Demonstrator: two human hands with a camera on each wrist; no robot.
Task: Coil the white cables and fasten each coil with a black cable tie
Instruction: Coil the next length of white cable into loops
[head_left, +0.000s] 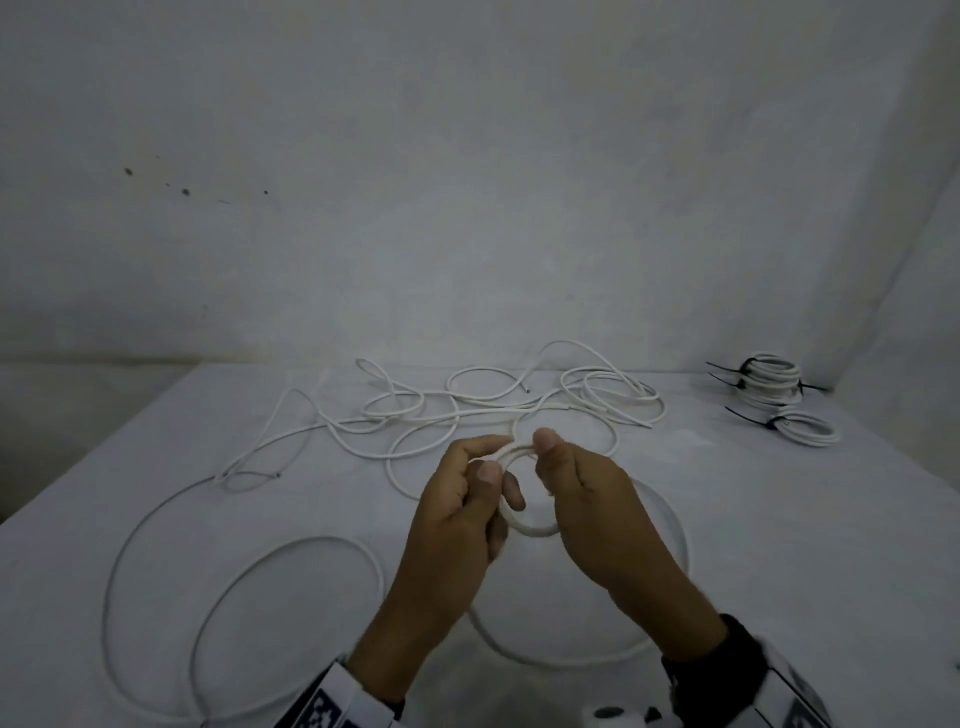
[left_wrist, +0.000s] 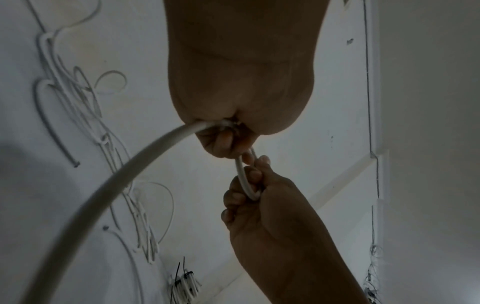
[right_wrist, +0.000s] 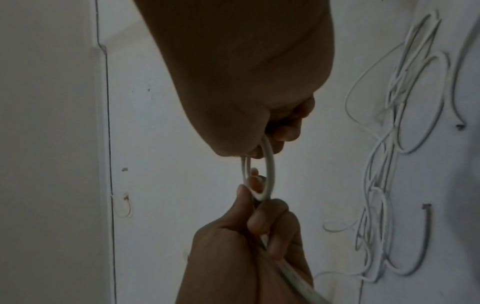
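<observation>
A: White wall, white table (head_left: 156, 493), dim light. Where's the cable being worked on?

B: Held up over the near middle of the table. It's a small coil (head_left: 524, 519) of a few turns, with the left hand (head_left: 462, 499) on one side of the ring and the right hand (head_left: 587, 499) on the other. Both sets of fingers are curled and pinching the turns together, thumbs on top.

A: And the rest of it?

B: The tail (left_wrist: 109, 181) runs out of the left palm and down to the big loops on the table. More loose cables (head_left: 498, 405) lie tangled farther back, and tied coils (head_left: 774, 384) with black ties (head_left: 748, 418) sit at the far right.

A: How will it handle?

B: Light and springy, I'd judge; the turns want to open, so grip across all of them at once. The jacket looks smooth, possibly slippery, though the wrist views are too dark to be sure.
</observation>
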